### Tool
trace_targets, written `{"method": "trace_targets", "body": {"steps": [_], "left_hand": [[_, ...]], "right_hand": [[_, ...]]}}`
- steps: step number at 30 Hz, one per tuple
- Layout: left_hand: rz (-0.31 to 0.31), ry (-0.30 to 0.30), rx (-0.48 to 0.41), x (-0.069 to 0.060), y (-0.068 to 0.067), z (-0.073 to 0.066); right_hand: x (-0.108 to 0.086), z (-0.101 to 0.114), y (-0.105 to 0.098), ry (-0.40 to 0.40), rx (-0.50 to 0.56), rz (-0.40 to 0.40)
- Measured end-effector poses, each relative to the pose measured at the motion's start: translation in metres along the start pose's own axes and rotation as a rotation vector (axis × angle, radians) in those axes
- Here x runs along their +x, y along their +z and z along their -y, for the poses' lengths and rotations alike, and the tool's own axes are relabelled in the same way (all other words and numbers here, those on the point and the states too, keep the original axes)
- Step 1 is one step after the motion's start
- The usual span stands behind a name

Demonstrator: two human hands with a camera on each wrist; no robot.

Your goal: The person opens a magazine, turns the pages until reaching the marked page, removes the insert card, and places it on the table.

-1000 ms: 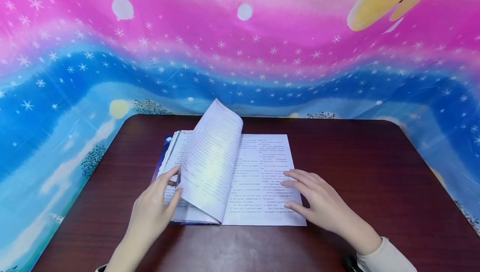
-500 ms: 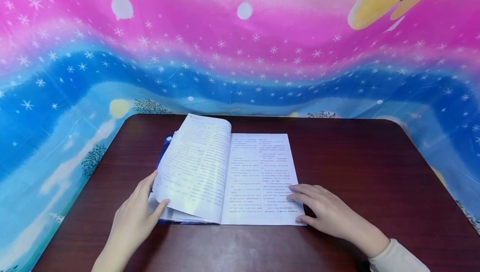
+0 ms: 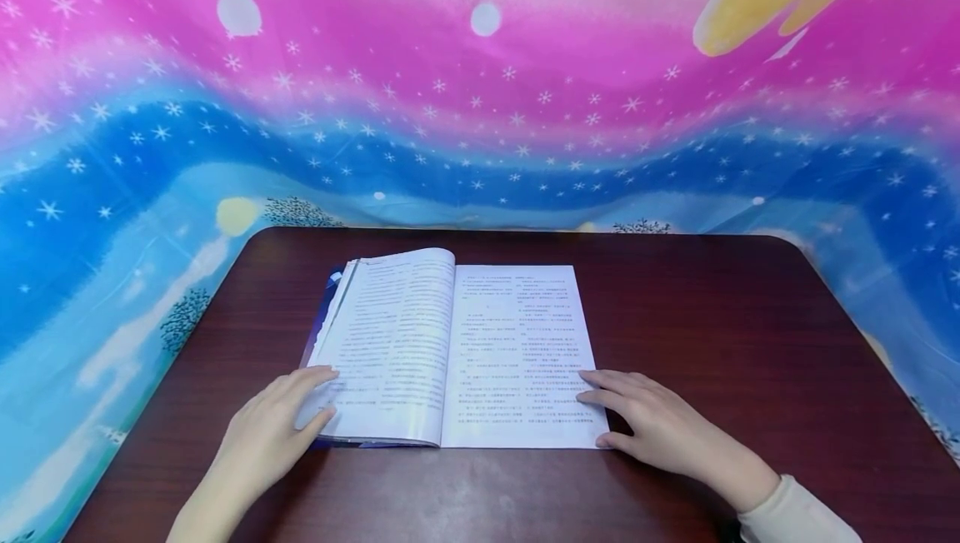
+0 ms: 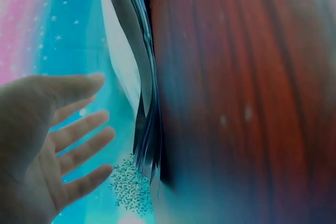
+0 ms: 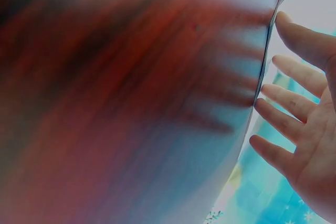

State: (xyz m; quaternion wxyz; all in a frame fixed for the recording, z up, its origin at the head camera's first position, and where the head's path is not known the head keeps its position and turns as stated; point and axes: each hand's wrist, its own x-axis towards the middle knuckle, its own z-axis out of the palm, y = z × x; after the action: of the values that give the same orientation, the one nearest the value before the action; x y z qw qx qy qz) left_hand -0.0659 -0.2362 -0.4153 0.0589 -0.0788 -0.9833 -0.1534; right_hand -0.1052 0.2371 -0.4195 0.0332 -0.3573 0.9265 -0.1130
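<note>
An open magazine (image 3: 517, 351) with two-column printed text lies on the table, its left stack of pages bulging near the spine. My left hand (image 3: 273, 418) is at the lower left page, fingers spread and relaxed. In the left wrist view that hand (image 4: 58, 140) appears apart from the magazine's layered page edges (image 4: 144, 77), holding nothing. At the lower right edge, my right hand (image 3: 660, 422) lies with its fingertips on the right page's margin. The right wrist view shows the right hand's (image 5: 310, 114) fingers extended along the page edge, not curled round anything.
The dark reddish-brown table (image 3: 750, 343) has a glossy top and rounded far corners. Behind it and along both sides hangs a pink and blue cloth (image 3: 420, 127) with snowflakes. A dark blue cover edge (image 3: 324, 310) shows under the left pages.
The raised page has swung over to the left and now lies flat on the left stack. My left hand moved left and down with it; the right hand slid slightly toward the near right corner.
</note>
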Motion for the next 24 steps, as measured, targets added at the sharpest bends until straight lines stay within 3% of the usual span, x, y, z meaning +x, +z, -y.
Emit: {"method": "trace_targets", "body": {"steps": [8,14,24], "left_hand": [[0.096,0.120,-0.027,0.003,0.007,0.007],[0.174,0.126,-0.045,0.005,0.009,0.012],[0.191,0.116,-0.057,0.008,0.009,0.012]], "right_hand": [[0.001,0.000,-0.002,0.017,0.012,0.012],[0.002,0.003,0.000,0.015,0.000,-0.005],[0.006,0.005,-0.004,0.015,-0.010,-0.014]]}}
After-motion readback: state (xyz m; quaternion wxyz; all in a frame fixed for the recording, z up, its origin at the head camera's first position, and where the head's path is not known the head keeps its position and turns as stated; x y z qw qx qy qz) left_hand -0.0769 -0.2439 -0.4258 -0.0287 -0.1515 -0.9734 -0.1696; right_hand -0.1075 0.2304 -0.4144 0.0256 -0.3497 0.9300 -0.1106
